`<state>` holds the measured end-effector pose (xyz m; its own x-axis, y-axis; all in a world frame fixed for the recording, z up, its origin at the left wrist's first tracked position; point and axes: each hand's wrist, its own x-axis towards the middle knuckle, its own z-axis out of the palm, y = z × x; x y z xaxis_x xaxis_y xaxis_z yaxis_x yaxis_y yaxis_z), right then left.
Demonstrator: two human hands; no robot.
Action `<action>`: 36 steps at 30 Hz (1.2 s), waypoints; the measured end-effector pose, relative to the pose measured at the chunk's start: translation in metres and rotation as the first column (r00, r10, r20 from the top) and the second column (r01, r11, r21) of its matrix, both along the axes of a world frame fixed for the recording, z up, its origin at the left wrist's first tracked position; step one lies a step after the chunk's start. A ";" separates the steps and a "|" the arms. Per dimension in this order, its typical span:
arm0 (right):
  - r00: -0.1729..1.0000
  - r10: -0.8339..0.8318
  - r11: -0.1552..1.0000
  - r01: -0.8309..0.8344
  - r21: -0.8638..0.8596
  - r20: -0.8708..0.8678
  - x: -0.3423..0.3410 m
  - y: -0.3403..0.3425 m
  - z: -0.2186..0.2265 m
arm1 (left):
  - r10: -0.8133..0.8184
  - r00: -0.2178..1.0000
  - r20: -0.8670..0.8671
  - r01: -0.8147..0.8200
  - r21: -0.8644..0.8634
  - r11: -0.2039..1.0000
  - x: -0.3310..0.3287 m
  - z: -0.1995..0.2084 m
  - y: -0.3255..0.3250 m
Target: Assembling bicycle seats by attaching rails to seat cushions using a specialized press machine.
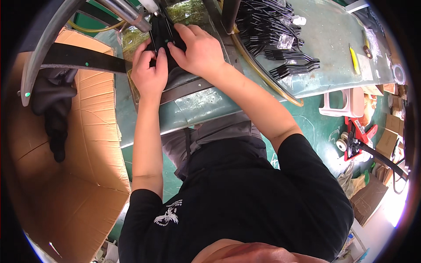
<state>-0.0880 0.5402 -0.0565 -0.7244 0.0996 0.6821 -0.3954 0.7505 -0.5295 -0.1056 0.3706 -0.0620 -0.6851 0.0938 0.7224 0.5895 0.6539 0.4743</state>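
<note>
Well, nearest of all is the person's black cotton short-sleeved T-shirt (245, 197), with a white bird-like emblem (169, 215) on the chest and small lettering around it, bent by the folds. Beyond the shirt both bare forearms reach up to a dark, narrow, partly glossy workpiece (162, 36) with a tiny green dot on it. It lies between the two hands, near their fingertips, its lower part running into shadow.

The left hand (150, 72) stands at its left side, fingers curled and thumb pointing along it; I cannot tell from here whether they grip it. The right hand (199, 50) comes from the other side, its fingers bent forward and its thumb apart from them by the workpiece; whether anything is grasped there I cannot tell either. Just above the left hand hangs a grey cylindrical metal rod (131, 18).

To the left, a large open brown cardboard box (94, 105) holds limp black pieces (55, 103). On the right, past a bent amber hose (263, 79), a heap of thin black bent rods (267, 26) covers part of the glossy green tabletop (324, 41). Farther along lies a slim yellow tool (354, 60), near a pale paper sheet (366, 65). Beyond, a red metal frame (357, 133) with pale wheels stands on the green floor.
</note>
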 end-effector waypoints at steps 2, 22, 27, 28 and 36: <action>0.996 -0.009 0.999 0.012 -0.032 0.084 0.001 -0.001 0.001 | -0.010 0.999 -0.033 0.010 -0.012 1.000 0.000 0.000 -0.001; 0.972 0.236 0.941 -0.231 0.247 0.011 0.083 0.091 0.026 | -0.412 0.676 0.611 0.041 0.526 0.849 0.102 0.068 0.009; 0.974 0.227 0.957 -0.223 0.185 0.000 0.095 0.116 -0.014 | -0.624 0.382 0.682 0.176 0.609 0.774 0.125 0.081 0.029; 0.952 0.302 0.926 -0.283 -0.251 0.042 0.108 0.120 -0.034 | -0.671 0.258 0.695 0.145 0.659 0.738 0.128 0.088 0.037; 0.932 0.302 0.881 -0.193 -0.431 0.201 0.122 0.097 -0.001 | -0.720 0.315 0.619 0.244 0.680 0.691 0.143 0.112 0.066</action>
<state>0.0335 0.6375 -0.0571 -0.9040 0.1166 0.4114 -0.3504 0.3494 -0.8690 0.0377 0.4363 0.0501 -0.8555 0.5122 -0.0761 -0.0901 -0.0026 0.9959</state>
